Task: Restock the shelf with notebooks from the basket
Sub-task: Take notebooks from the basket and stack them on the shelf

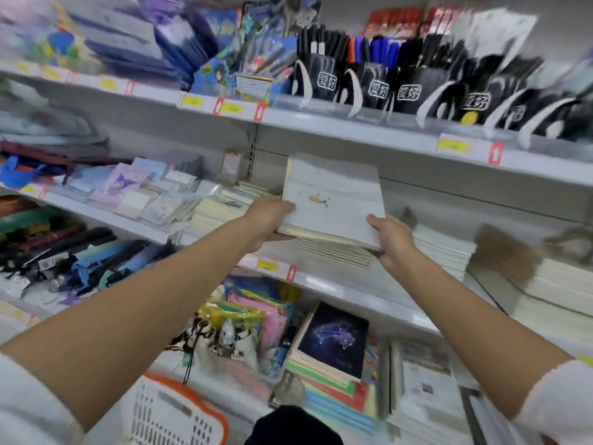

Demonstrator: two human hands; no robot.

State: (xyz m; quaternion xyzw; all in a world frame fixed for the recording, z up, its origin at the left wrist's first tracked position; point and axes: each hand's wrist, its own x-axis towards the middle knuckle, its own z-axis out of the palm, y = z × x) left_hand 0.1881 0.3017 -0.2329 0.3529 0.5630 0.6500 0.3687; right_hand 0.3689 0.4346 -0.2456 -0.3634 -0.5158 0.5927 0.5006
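Basket [179, 412]: nearest, 7 o'clock, white, orange rim.
Left hand [268, 220]: pinching stack's left edge, thumb above, fingers beneath.
Right hand [393, 240]: clasping near right corner.
Notebooks [333, 200]: centre, just above pile [335, 255]; probably hefty, stiff together, slick covers; best supported underneath at opposite edges.
Axis: flat, long side seemingly toward 12 o'clock, far end slightly raised.
Shelf [346, 289]: middle tier, beyond.

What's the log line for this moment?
left hand: holds notebook stack | right hand: holds notebook stack | notebook stack: over middle shelf | basket: lower left
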